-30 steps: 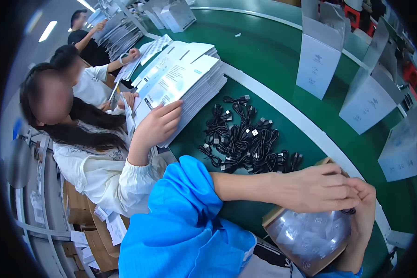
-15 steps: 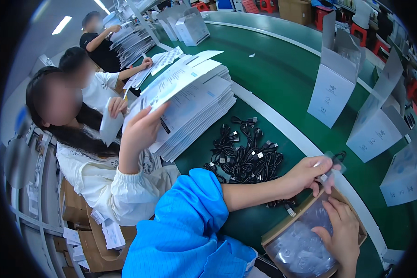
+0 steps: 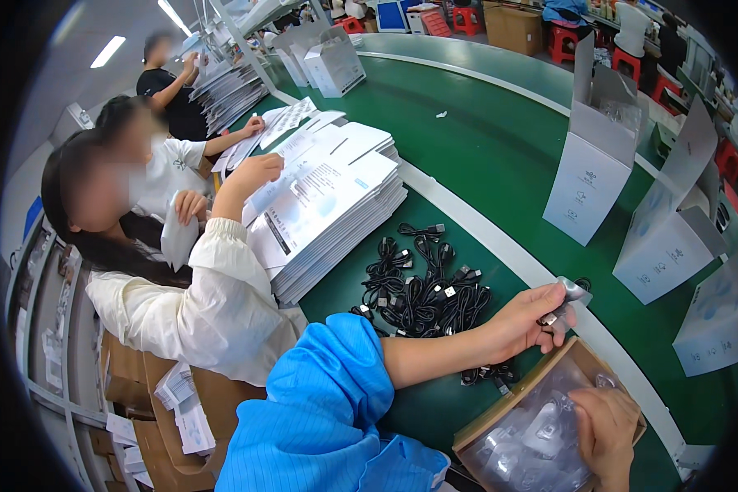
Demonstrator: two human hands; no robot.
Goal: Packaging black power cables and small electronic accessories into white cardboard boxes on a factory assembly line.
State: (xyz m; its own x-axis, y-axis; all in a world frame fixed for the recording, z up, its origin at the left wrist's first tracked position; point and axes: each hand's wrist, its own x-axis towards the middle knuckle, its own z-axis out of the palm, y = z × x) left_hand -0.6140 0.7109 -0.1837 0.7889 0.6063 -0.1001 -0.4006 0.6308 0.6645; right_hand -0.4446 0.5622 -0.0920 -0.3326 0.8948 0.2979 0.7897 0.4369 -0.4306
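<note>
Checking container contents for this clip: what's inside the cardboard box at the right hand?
The cardboard box holds clear plastic bags, with whitish items showing through some. The right hand covers part of the right side; the bottom and whatever lies under the top bags cannot be seen.

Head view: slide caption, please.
Wearer's left hand holds a cable and clear plastic; right hand is over clear bags in a cardboard box.

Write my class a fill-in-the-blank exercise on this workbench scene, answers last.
The heaped cables are coloured ____.
The table beneath them is coloured ____.
The left hand extends from a sleeve coloured ____.
The hand touching clear bags inside the box is the person's ____ one.

Missing words: black; green; blue; right.
</note>
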